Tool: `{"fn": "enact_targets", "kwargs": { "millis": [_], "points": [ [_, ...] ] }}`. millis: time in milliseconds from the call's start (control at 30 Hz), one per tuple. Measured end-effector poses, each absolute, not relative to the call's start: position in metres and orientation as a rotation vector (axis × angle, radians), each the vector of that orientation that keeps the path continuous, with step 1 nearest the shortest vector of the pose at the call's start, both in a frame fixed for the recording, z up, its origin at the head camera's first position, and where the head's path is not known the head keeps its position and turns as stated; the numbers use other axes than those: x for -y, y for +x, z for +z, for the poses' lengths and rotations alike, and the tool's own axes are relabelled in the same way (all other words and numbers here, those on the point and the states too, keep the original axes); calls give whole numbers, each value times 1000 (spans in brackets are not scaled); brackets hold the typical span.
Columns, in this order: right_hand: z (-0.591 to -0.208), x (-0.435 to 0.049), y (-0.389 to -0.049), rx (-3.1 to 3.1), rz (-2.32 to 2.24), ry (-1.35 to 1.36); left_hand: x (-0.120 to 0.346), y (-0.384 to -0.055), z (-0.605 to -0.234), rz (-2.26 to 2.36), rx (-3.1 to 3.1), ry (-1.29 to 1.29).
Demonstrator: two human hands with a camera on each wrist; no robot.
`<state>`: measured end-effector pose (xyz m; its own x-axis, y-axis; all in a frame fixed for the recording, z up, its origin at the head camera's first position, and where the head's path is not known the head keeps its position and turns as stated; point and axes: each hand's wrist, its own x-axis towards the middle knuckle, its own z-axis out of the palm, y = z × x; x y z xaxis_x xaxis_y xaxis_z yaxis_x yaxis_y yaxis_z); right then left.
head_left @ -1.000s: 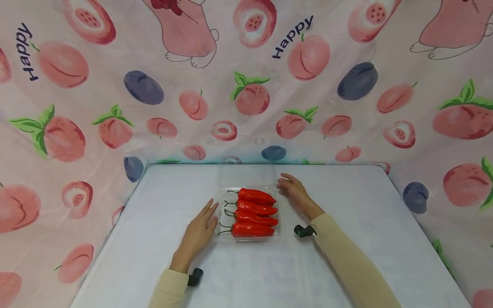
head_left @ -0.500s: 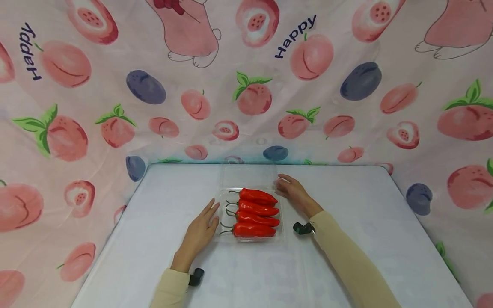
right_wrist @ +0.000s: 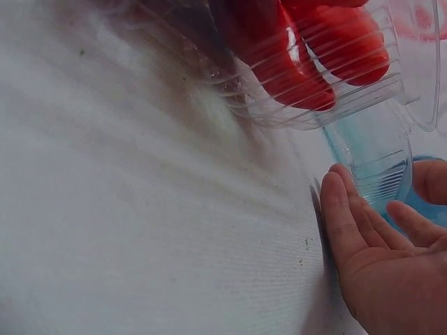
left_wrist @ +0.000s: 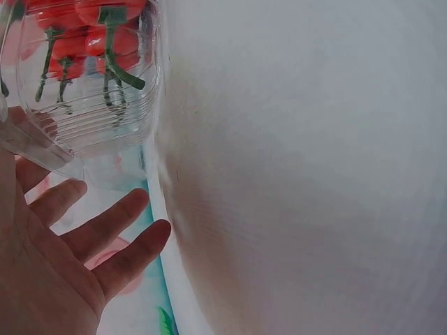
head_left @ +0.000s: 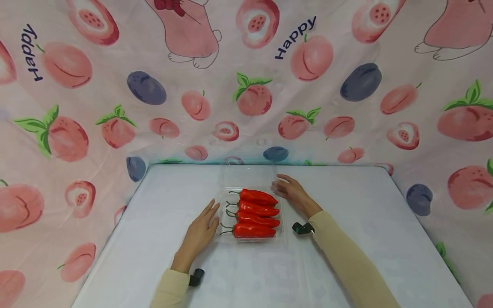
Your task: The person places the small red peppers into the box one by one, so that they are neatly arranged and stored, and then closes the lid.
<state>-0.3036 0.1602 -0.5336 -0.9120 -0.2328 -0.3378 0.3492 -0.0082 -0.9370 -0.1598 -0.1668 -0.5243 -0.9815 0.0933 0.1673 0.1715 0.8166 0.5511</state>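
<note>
A clear plastic clamshell box (head_left: 283, 233) lies on the white table with its lid (head_left: 248, 175) folded back on the far side. Several red chili peppers (head_left: 254, 230) with green stems fill its base in a stacked row. My left hand (head_left: 198, 235) rests at the box's left side, fingers spread and fairly straight; in the left wrist view the thumb shows through the clear plastic (left_wrist: 91, 122). At the lid's right edge, close to the hinge, is my right hand (head_left: 292, 190). In the right wrist view its fingers (right_wrist: 340, 213) reach along the lid (right_wrist: 377, 160), loosely extended.
The white-covered table (head_left: 346, 188) ends at a back edge against a pink fruit-print cloth (head_left: 215, 77), which also hangs on both sides. A black wrist camera (head_left: 196, 277) sits on the left wrist and another camera (head_left: 302, 228) on the right.
My right hand has shifted slightly left toward the lid's edge, its fingertips now overlapping it. The left hand, the box and the peppers stay in place.
</note>
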Motion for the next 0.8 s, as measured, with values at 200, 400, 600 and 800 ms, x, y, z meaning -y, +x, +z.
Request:
{"fn": "enact_targets", "kwargs": {
  "millis": [200, 400, 600, 800],
  "points": [
    [-532, -161, -303, -1863, -1991, 110, 166, -159, -524, -891, 2875, -209],
    [-530, -162, -304, -1875, -1990, 105, 166, -159, -523, -885, 2873, -208],
    [-530, -161, -305, -1877, -2008, 93, 166, -157, -522, -892, 2869, -210],
    [-528, -162, -304, -1889, -2013, 81, 167, -158, -524, -883, 2866, -211]
  ]
}}
